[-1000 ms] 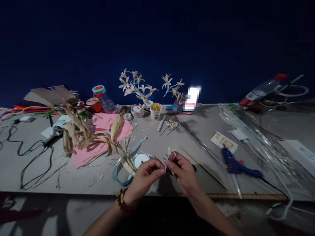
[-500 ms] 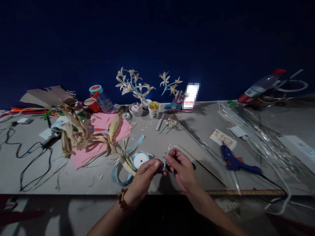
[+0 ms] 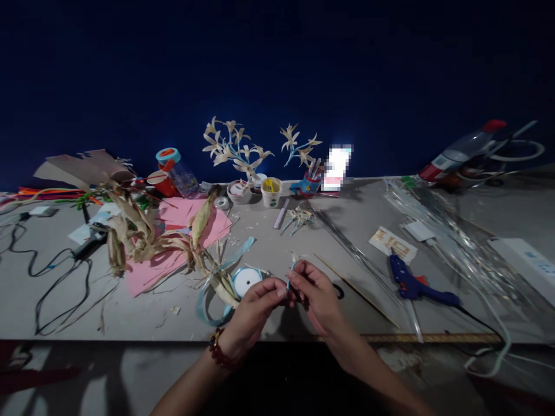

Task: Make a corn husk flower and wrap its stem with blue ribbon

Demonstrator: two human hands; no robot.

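Between my two hands is a small corn-husk flower (image 3: 293, 263) with a thin stem wrapped in light blue ribbon. My left hand (image 3: 264, 299) pinches the lower end of the stem. My right hand (image 3: 315, 292) grips the stem higher up, just below the pale petals. Close by my left fingers lies a white spool (image 3: 247, 283) of blue ribbon, with a loose ribbon loop (image 3: 212, 312) beside it. Several similar small husk flowers (image 3: 299, 218) lie on the table beyond my hands.
Corn husks (image 3: 139, 231) lie over pink paper (image 3: 156, 271) at left. Husk flower sprays (image 3: 234, 150) stand at the back. To the right are a thin stick (image 3: 358, 292), wires (image 3: 347, 240) and a blue glue gun (image 3: 418, 288); a bottle (image 3: 463, 149) leans behind.
My hands stay close together on the stem and shift only slightly. A black ring-shaped part beside my right hand shows more than before.
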